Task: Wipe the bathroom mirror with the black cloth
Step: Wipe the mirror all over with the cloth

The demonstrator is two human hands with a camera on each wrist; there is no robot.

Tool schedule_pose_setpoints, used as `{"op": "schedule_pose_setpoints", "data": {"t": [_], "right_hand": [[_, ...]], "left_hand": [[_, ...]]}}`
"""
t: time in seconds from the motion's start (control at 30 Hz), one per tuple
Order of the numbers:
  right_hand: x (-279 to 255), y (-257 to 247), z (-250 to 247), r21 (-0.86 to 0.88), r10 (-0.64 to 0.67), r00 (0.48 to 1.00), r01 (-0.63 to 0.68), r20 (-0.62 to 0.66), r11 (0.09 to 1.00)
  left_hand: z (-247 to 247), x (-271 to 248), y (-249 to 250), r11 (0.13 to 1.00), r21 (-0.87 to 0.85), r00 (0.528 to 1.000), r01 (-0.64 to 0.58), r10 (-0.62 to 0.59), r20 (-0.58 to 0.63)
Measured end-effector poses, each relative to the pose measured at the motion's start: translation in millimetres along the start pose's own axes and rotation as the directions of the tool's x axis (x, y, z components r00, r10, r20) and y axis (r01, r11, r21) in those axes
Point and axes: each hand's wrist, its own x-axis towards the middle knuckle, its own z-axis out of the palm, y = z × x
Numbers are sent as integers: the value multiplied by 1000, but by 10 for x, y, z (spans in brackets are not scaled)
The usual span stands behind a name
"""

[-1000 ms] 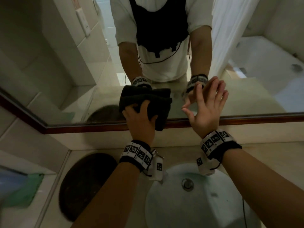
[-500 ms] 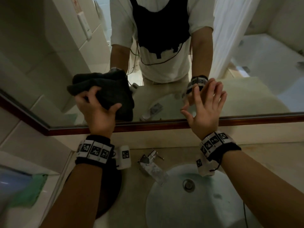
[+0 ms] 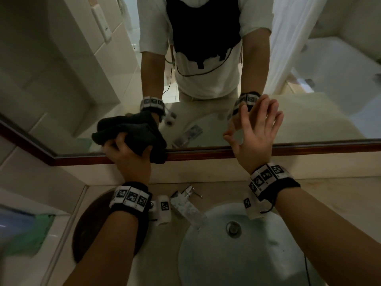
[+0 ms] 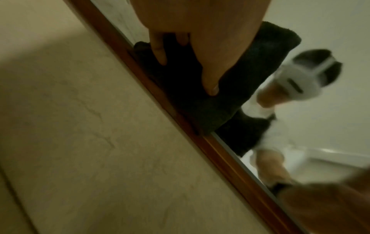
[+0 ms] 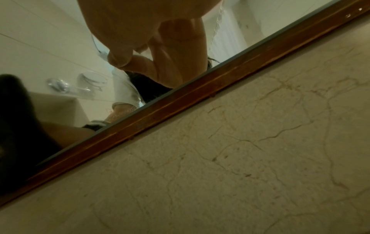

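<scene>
The left hand (image 3: 128,159) grips the bunched cloth (image 3: 132,131), fingers and thumb curled into its folds, and presses it against the mirror (image 3: 206,120) at the lower edge of the glass. In the left wrist view the cloth's (image 4: 230,88) bottom overlaps the brown frame (image 4: 220,152), so the wad sits right on the border between glass and wood. Bunched as it is, the cloth runs longest side to side, along the frame (image 3: 247,151). The unwiped glass lies above and to both sides of the grip; nothing remains to reach below it. The right hand (image 3: 255,135) holds nothing: its fingers are spread and straight, tips on the glass, just right of the cloth but apart from it, and the right wrist view shows it (image 5: 160,47) close over the frame (image 5: 180,110). The left hand is the only one on the cloth, so any stroke is likely its own to make, probably upward or sideways.

Half a second earlier the cloth was further left and higher on the glass; it has since come rightward and down to the frame. A second ago it was nearer the right hand than now. The right hand has kept its place throughout.
</scene>
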Motion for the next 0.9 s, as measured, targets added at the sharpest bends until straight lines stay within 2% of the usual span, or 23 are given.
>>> {"op": "schedule_pose_setpoints", "data": {"t": [0.17,0.23,0.37,0.57,0.9], "right_hand": [[-5,-32,-29,37,17,1000,-17,-4,999],[-3,-49,-51,48,25,1000,-25,-7,999],[5,-146,-108,73,62,998,-61,-9,995],[61,-512,-242,235,186,982,-188,29,954],[302,-1256,-232,200,17,998,-28,58,979]], "left_hand": [[258,-279,366,993,12,989,-116,114,97],[318,-328,436,993,0,987,-121,120,104],[282,-281,408,991,11,985,-131,129,116],[167,-153,205,990,-14,982,-143,144,123],[-323,317,-415,997,-24,993,-71,72,90]]}}
